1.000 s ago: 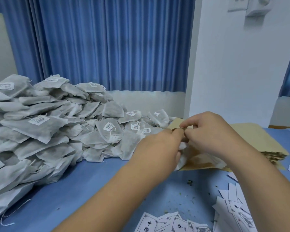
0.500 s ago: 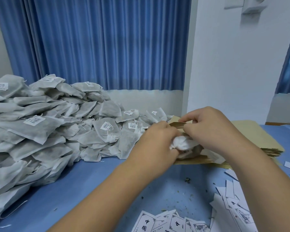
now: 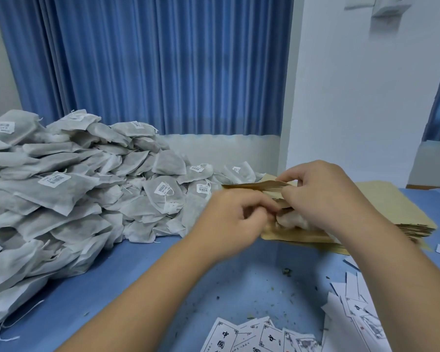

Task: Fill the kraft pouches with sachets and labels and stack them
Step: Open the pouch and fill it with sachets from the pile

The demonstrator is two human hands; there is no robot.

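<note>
Feeding a sachet (image 3: 290, 221) into the open kraft pouch (image 3: 252, 186) is, as we judge it, the step in hand. It sits right of the frame's centre, just above the stack of empty pouches (image 3: 391, 207). To do it well we should hold the mouth wide and lift the upper lip clear of the lower one. The sachet should slide in flat and corner first, so that its string and tag do not snag on the paper edge. The filling looks soft and lumpy, so we should ease it to the bottom without crushing it, or the pouch may bulge and stack badly. Whether a label is already inside we cannot see. The labels (image 3: 252, 336) lie loose at the lower edge of the frame, near at hand.

Our right grip (image 3: 323, 196) is clamped on the pouch, with thumb and forefinger pinching its upper lip and holding it raised. Our left grip (image 3: 234, 219) has its fingers curled in at the mouth, tips against the sachet. Blur hides whether they pinch it or merely push it, so we cannot tell. The great heap of sachets (image 3: 61, 189) fills the left of the frame on the blue tabletop (image 3: 137, 275), well apart from the labels.
</note>
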